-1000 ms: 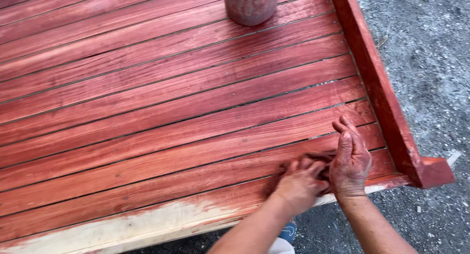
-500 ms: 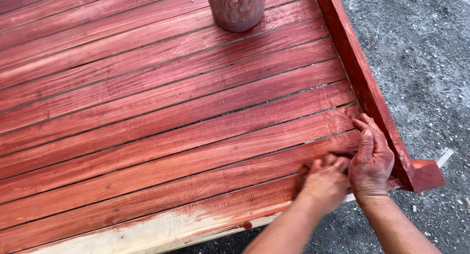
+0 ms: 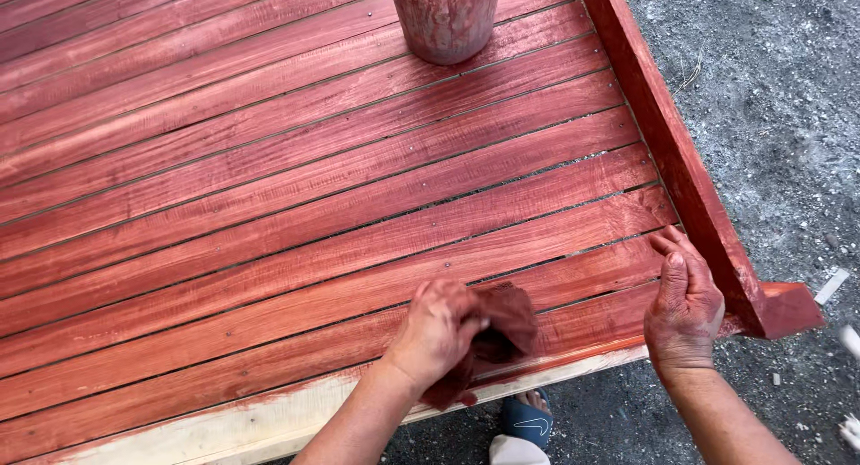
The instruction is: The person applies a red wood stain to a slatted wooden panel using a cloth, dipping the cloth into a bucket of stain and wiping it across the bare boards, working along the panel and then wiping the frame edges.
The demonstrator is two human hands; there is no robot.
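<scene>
1. Nearest, the left hand [image 3: 439,331] has its fingers [image 3: 466,320] curled tight round a rag [image 3: 502,335] stained dark red; the cloth bunches out past the fingertips and presses on the slatted wooden panel [image 3: 296,196].
2. Just under that hand runs the panel's near edge [image 3: 224,425], bare and pale, while the slats beyond the fingers are all coloured red.
3. Below the edge, a blue slipper [image 3: 528,420] shows on the ground.
4. To the right of the rag and well apart from it, the right hand [image 3: 685,308] lies open, fingers straight and together, palm flat on the slats. It holds nothing. Its fingertips sit just beside the raised side rail [image 3: 672,151].
5. The rag looks soft, limp and light, probably damp with stain, so it should fold and squash to any shape. A grip on the gathered middle, as the left hand has it, would likely keep a pad of cloth under the fingertips; a loose corner would flop.
6. The panel appears stiff and heavy, and the stained slats may be slick or tacky where wet.
7. Far beyond both hands, at the top, stands a red-smeared round container [image 3: 445,17] on the slats.
8. Right of the rail lies grey gravel ground [image 3: 779,116].
</scene>
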